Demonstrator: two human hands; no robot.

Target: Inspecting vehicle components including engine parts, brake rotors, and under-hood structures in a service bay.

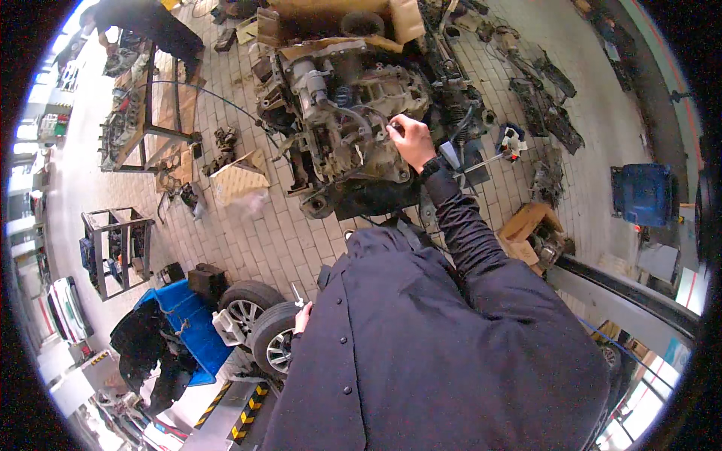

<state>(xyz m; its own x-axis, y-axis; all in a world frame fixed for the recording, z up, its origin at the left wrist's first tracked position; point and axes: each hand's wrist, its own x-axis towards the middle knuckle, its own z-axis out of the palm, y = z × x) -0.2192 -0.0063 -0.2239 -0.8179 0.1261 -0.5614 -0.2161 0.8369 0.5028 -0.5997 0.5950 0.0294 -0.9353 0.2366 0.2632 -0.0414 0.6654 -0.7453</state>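
A large, grimy engine assembly sits ahead of me, with hoses, brackets and a silver cylindrical part on top. My right hand reaches onto its right side, fingers curled at a small dark part near a hose; what they grip is too small to name. Low at left, beside my dark jacket, my left hand is closed on a pale metal tool, mostly hidden by my body. It is near two wheels stacked against each other on the floor.
A co-worker bends over a metal stand at upper left. Loose parts and cardboard lie around the engine. A second stand, a blue bin and a boxed part are nearby. A lift rail runs at right.
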